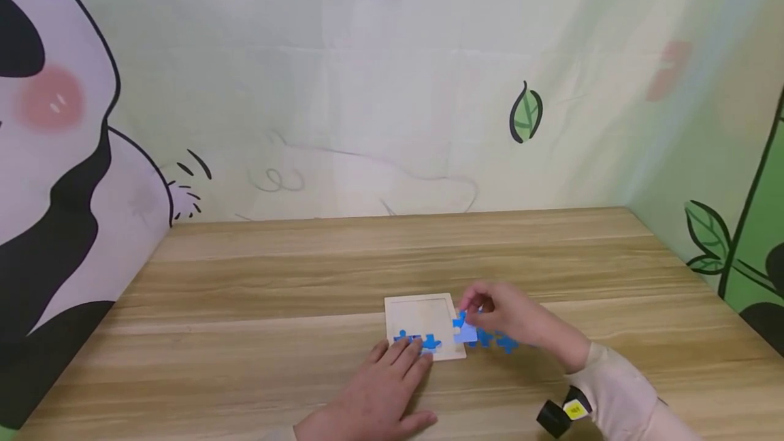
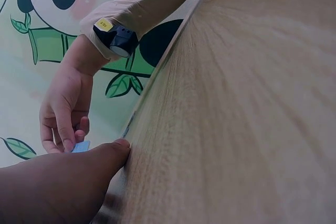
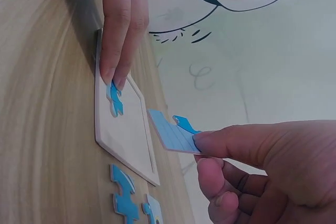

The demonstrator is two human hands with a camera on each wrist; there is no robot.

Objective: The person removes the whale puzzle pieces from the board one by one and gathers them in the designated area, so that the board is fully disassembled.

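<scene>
My right hand (image 1: pixel 505 313) pinches a blue jigsaw piece (image 3: pixel 170 134) between thumb and fingers, just above the right edge of a square wooden puzzle tray (image 1: pixel 419 315). Light blue with a straight edge, the piece is held tilted in the right wrist view. Blue pieces (image 1: pixel 431 342) lie along the tray's near side. On them rest the fingertips of my left hand (image 1: pixel 382 386), its fingers stretched out and partly hiding them. Loose jigsaw pieces (image 3: pixel 125 205) lie on the table right of the tray, some of them below my right hand.
The wood-grain table (image 1: pixel 245 346) runs back to a wall (image 1: pixel 392 121) printed with a panda and leaves. A black wrist device (image 1: pixel 556 417) with a yellow label sits on the right sleeve (image 1: pixel 621 386).
</scene>
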